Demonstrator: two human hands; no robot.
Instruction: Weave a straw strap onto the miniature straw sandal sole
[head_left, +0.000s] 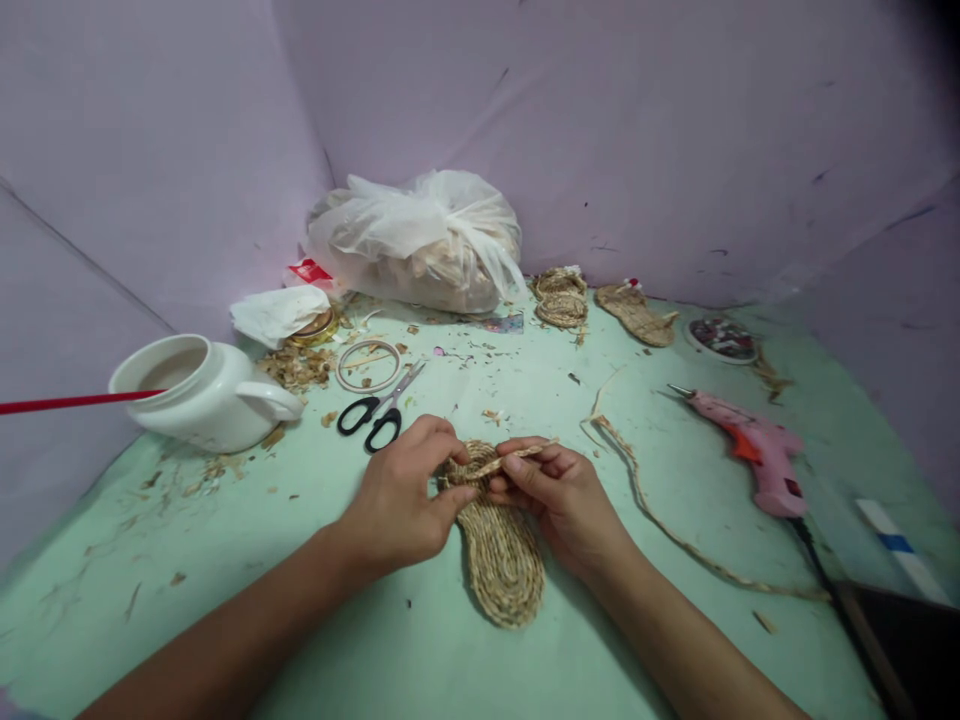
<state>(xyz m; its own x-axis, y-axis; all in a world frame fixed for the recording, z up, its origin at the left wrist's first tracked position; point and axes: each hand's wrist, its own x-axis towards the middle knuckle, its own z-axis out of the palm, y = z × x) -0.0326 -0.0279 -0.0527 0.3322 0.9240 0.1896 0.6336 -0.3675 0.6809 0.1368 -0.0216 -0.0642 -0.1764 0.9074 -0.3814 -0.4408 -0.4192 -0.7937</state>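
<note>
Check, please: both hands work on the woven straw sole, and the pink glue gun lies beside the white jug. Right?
No: the head view shows the pink glue gun at the right, far from the white jug at the left. The left hand and right hand do work on the woven straw sole.

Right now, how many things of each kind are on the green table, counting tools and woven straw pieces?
Woven straw pieces: 3, the sole held by left hand and right hand, plus two at the back
Scissors: 1
Glue gun: 1
White jug: 1
Plastic bag: 1
Total: 7
</note>
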